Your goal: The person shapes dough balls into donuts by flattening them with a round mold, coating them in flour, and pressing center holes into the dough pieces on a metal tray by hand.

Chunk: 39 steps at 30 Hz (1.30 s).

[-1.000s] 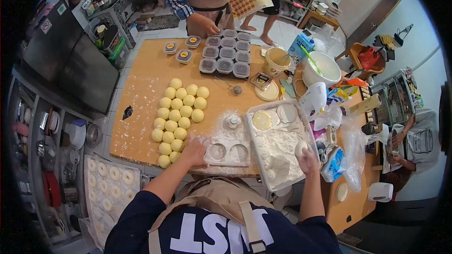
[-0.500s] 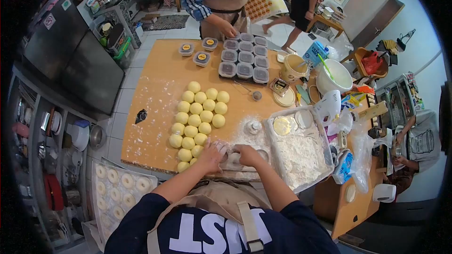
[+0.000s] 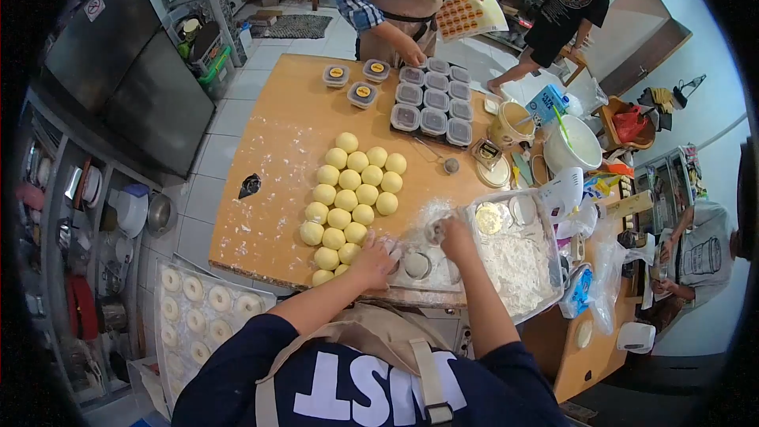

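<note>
My left hand [image 3: 375, 263] rests at the left end of a floured mould board [image 3: 443, 273], right of the rows of yellow dough balls [image 3: 345, 199]; what its fingers hold, if anything, is hidden. A white dough piece [image 3: 416, 266] sits in a round hollow of the board. My right hand [image 3: 452, 236] is closed around the small round press tool [image 3: 434, 231], just behind the board on a patch of flour. On the right stands a tray of flour [image 3: 514, 265] with round lids in it.
Ring-shaped dough lies on a tray [image 3: 207, 310] at the lower left. Lidded boxes [image 3: 434, 98] stand at the table's back, where a co-worker [image 3: 395, 0] holds a sticker sheet. A white bowl [image 3: 572, 145] and mixer [image 3: 563, 194] are at right. Others are nearby.
My right hand has come from the flour tray to the board and then to the press tool. A dough piece now lies in the board's hollow. The view has shifted; a person behind has moved right.
</note>
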{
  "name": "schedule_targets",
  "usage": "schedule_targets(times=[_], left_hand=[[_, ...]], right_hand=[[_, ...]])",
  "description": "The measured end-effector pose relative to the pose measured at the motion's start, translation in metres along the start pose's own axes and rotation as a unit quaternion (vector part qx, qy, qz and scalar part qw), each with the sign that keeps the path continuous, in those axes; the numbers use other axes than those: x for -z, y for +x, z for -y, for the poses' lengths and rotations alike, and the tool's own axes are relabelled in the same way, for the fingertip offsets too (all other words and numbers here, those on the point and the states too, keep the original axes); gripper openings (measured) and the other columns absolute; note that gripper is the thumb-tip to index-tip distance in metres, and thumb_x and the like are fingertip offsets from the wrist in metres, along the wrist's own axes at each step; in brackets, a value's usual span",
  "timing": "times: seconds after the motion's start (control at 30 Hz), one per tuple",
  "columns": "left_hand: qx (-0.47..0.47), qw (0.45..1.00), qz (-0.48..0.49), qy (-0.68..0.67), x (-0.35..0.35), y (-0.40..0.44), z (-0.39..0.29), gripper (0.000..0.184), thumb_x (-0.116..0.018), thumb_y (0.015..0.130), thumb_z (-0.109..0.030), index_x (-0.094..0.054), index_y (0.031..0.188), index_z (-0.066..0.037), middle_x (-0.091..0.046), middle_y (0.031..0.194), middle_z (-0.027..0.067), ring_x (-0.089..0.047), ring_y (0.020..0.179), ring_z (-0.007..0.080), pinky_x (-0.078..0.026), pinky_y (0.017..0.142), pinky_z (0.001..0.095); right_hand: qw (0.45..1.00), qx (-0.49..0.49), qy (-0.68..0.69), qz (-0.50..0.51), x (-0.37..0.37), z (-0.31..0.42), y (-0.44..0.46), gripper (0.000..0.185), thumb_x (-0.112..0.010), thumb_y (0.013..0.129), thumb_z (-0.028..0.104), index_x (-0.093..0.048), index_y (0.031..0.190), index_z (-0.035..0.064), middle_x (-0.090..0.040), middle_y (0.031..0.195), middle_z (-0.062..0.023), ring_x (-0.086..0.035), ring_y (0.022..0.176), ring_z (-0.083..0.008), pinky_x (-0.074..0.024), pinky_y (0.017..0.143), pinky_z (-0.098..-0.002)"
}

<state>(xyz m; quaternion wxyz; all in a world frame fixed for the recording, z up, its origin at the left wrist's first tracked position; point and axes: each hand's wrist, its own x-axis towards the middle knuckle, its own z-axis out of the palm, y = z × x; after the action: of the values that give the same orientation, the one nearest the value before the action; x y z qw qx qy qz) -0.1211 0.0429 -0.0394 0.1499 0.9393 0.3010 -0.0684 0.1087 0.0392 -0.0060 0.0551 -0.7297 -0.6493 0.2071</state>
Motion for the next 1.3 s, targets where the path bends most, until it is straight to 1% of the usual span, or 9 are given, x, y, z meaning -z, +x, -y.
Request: schedule_targets(times=[0.07,0.27,0.37,0.47,0.67,0.8,0.97,1.07,1.3], left_hand=[[-0.007,0.998,0.053,-0.023,0.007,0.007,0.002,0.090,-0.076,0.061,-0.039,-0.038,0.135,-0.005,-0.046,0.131,0.0163,-0.042,0.125,0.0317,-0.018,0.109,0.0555],[-0.005,0.998,0.057,-0.029,0.011,0.008,0.006,0.083,-0.072,0.066,-0.034,-0.038,0.137,-0.007,-0.046,0.131,0.0157,-0.039,0.128,0.0317,-0.014,0.112,0.0540],[-0.009,1.000,-0.006,-0.029,-0.014,0.011,0.009,0.078,-0.071,0.066,-0.027,-0.040,0.136,-0.007,-0.047,0.129,0.0150,-0.039,0.128,0.0317,-0.013,0.112,0.0546],[-0.004,0.998,0.028,-0.050,0.009,0.006,0.005,0.074,-0.068,0.068,-0.025,-0.042,0.135,-0.008,-0.047,0.129,0.0148,-0.039,0.127,0.0321,-0.013,0.111,0.0557],[0.002,0.999,0.000,-0.042,-0.001,0.007,0.006,0.065,-0.061,0.072,-0.021,-0.044,0.134,-0.009,-0.049,0.127,0.0161,-0.041,0.125,0.0322,-0.013,0.111,0.0565],[-0.006,0.998,-0.046,-0.030,-0.022,0.012,0.010,0.070,-0.071,0.065,-0.025,-0.046,0.128,-0.009,-0.052,0.120,0.0146,-0.045,0.122,0.0302,-0.018,0.109,0.0583],[0.005,0.997,0.061,-0.047,0.002,0.012,0.007,0.075,-0.076,0.061,-0.026,-0.046,0.129,-0.011,-0.051,0.125,0.0126,-0.045,0.122,0.0293,-0.017,0.109,0.0590],[-0.009,1.000,0.008,-0.023,-0.002,0.010,0.007,0.071,-0.075,0.064,-0.032,-0.050,0.127,-0.011,-0.055,0.118,0.0137,-0.047,0.118,0.0290,-0.013,0.111,0.0570],[0.002,0.999,0.035,-0.037,-0.006,0.011,0.007,0.072,-0.075,0.065,-0.028,-0.048,0.129,-0.011,-0.049,0.128,0.0140,-0.040,0.127,0.0307,-0.011,0.112,0.0556]], right_hand=[[0.999,0.036,0.019,0.009,-0.010,0.007,-0.022,0.018,-0.055,0.078,0.009,-0.064,0.093,0.0087,-0.057,0.096,-0.0181,-0.058,0.091,-0.0351,-0.0477,0.079,-0.0430],[0.999,0.045,-0.003,0.007,-0.016,0.037,-0.057,0.016,-0.059,0.075,0.004,-0.063,0.090,0.0039,-0.057,0.091,-0.0178,-0.058,0.089,-0.0358,-0.0474,0.077,-0.0438],[0.998,0.065,0.000,0.012,-0.026,0.042,-0.061,0.014,-0.057,0.076,0.004,-0.062,0.089,0.0037,-0.056,0.091,-0.0186,-0.057,0.089,-0.0365,-0.0474,0.076,-0.0441],[0.997,0.065,-0.033,0.025,-0.042,0.033,-0.062,0.015,-0.057,0.076,0.004,-0.062,0.089,0.0030,-0.056,0.091,-0.0196,-0.057,0.089,-0.0372,-0.0472,0.076,-0.0447],[0.998,0.044,0.030,-0.023,-0.025,0.038,-0.063,0.017,-0.055,0.073,0.001,-0.062,0.089,0.0019,-0.056,0.092,-0.0211,-0.057,0.090,-0.0377,-0.0473,0.078,-0.0444],[0.999,0.051,-0.014,0.007,-0.042,0.038,-0.062,0.020,-0.054,0.072,-0.001,-0.062,0.090,0.0020,-0.057,0.094,-0.0215,-0.057,0.091,-0.0381,-0.0474,0.079,-0.0443],[0.998,0.047,-0.025,0.024,-0.038,0.039,-0.061,0.020,-0.053,0.072,-0.001,-0.063,0.090,0.0017,-0.057,0.095,-0.0215,-0.057,0.090,-0.0375,-0.0475,0.078,-0.0441],[0.998,0.043,0.023,-0.038,-0.022,0.049,-0.062,0.019,-0.053,0.072,-0.001,-0.062,0.088,0.0012,-0.056,0.093,-0.0218,-0.057,0.089,-0.0373,-0.0475,0.076,-0.0443],[0.999,0.036,-0.017,-0.014,-0.049,0.042,-0.062,0.019,-0.053,0.072,-0.002,-0.063,0.087,0.0011,-0.056,0.092,-0.0210,-0.057,0.090,-0.0380,-0.0478,0.076,-0.0442]])
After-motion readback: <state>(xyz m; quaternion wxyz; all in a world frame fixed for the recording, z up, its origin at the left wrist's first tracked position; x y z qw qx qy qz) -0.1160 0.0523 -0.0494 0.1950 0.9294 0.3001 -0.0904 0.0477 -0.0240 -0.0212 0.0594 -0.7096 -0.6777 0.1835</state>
